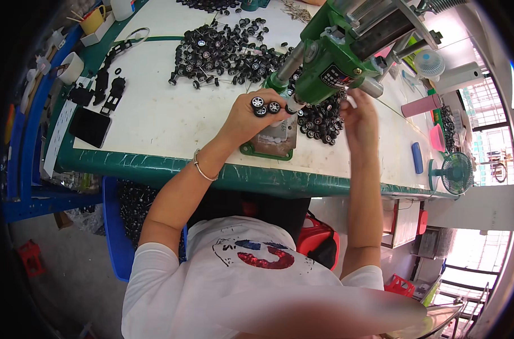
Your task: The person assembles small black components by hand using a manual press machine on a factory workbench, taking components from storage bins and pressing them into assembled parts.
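My left hand (247,117) is closed around several small black toy wheels (260,112) with silver hubs. Its fingertips reach under the green bench press (330,70), where one more wheel (290,109) sits directly beneath the press's ram. Below that lies the press's metal base plate (279,144). To the right of the press, my right hand (357,116) is raised with bent fingers beside a pile of wheels (320,121). The press hides part of it, and what its fingers hold, if anything, I cannot make out.
A large heap of wheels on axles (223,53) lies beyond the press. At left are a black phone-like slab (91,127) and black plastic parts (114,93). A pink bottle (421,105), a blue object (417,157) and a green fan (456,172) stand at right. A blue bin (114,237) sits below.
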The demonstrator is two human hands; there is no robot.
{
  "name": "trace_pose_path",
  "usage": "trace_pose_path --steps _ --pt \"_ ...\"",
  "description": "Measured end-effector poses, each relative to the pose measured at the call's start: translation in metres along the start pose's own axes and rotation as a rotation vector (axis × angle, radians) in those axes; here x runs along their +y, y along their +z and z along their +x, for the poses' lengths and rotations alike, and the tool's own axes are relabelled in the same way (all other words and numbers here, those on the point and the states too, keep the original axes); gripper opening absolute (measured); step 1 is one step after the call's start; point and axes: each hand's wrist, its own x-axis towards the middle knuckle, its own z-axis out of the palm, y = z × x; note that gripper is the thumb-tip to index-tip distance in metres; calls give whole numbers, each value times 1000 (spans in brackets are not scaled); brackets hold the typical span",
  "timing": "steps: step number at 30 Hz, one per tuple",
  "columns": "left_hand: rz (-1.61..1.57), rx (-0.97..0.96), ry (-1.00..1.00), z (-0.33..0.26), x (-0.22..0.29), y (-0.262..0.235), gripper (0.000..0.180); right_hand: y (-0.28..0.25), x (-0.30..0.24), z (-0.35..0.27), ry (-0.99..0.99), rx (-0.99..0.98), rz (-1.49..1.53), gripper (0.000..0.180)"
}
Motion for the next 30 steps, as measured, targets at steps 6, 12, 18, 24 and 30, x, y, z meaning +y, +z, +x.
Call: trace_pose_path --steps 6,12,18,24,30 --pt "-58 -3 -36 7 3 -1 12 5 -84 54 -348 -318 -66 37" --pt "-184 -21 -127 8 1 -2 10 78 -160 98 -338 -54 53 19" --pt "-159 -34 -121 7 -3 -4 11 72 -139 105 -525 -454 82 18" --pt "-87 -40 -25 8 0 -4 13 98 -138 53 -850 -31 -29 17" --pt "-99 14 -33 5 7 0 15 114 -133 20 -1070 49 -184 23"
